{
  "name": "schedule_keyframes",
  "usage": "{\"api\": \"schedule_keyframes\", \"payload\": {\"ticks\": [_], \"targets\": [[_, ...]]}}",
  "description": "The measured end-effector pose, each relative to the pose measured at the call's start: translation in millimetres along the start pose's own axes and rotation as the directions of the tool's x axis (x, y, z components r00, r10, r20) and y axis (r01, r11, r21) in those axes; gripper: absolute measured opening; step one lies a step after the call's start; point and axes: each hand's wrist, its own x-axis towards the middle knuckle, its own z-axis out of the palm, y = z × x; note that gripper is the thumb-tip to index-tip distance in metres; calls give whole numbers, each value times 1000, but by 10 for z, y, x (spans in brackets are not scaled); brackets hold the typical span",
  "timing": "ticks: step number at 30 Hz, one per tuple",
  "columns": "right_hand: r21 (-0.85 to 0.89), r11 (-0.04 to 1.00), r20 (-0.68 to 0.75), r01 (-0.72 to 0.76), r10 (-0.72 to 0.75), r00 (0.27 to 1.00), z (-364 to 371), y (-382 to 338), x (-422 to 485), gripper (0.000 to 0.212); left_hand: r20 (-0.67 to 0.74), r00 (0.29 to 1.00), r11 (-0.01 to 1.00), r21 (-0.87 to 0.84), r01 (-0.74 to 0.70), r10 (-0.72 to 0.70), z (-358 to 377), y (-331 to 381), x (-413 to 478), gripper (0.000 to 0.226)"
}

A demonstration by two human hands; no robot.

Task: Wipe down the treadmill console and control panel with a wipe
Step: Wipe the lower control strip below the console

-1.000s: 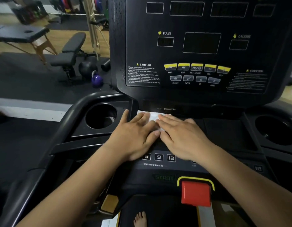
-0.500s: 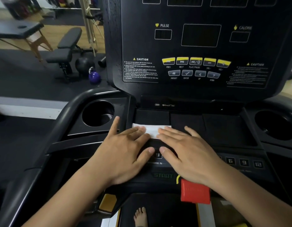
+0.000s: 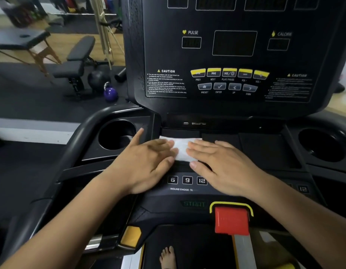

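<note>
White wipe (image 3: 181, 150) lies flat on the black tray shelf (image 3: 265, 148) of the treadmill, pinned under both hands and showing only in the gap between them and just beyond their fingertips. Left hand (image 3: 147, 162) is spread flat, palm down, thumb splayed out toward the left cup holder (image 3: 115, 136) just off its outer side; its fingertips press on the wipe's left part. Right hand (image 3: 222, 166) is likewise flat and open, fingers extended together, covering the wipe's right part. Neither hand grips anything — both press down on the sheet. The two index fingers nearly meet over the wipe, slightly blurred.

Directly beyond the fingertips rises the upright console (image 3: 234, 55), dark, with blank display windows, a row of yellow buttons (image 3: 229, 72) and grey keys beneath them. Nearer than the hands, between the wrists, sits the control panel (image 3: 187, 189): incline keys marked 6, 9 and 12 show just below the left hand's heel; the right hand hides part of that row. Closer still, between the forearms, a red safety key (image 3: 231, 222) stands in a yellow surround. Well out past the right hand is the right cup holder (image 3: 321, 144).

Off to the left of the left arm — a weight bench (image 3: 75, 61) and a purple kettlebell (image 3: 110, 93) on the floor. A bare foot (image 3: 168, 257) shows at the bottom edge.
</note>
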Motion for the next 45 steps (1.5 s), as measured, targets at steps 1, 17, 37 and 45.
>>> {"api": "schedule_keyframes", "payload": {"ticks": [1, 17, 37, 45], "targets": [[16, 1000, 10, 13, -13, 1000, 5, -6, -74, 70, -7, 1000, 1000, -18, -20, 20, -9, 6, -73, 71], [-54, 998, -27, -17, 15, 1000, -38, 72, 164, 66, -14, 1000, 999, -36, 8, -9, -73, -177, 204, 77], [85, 996, -101, -25, 33, 994, -67, 269, -399, 62, -70, 965, 965, -63, -255, 251, 15, 246, 198, 60], [88, 979, -210, -183, 198, 958, -156, 1092, -1117, 51, -67, 930, 927, -87, -366, 361, 200, 1180, 850, 71]]}}
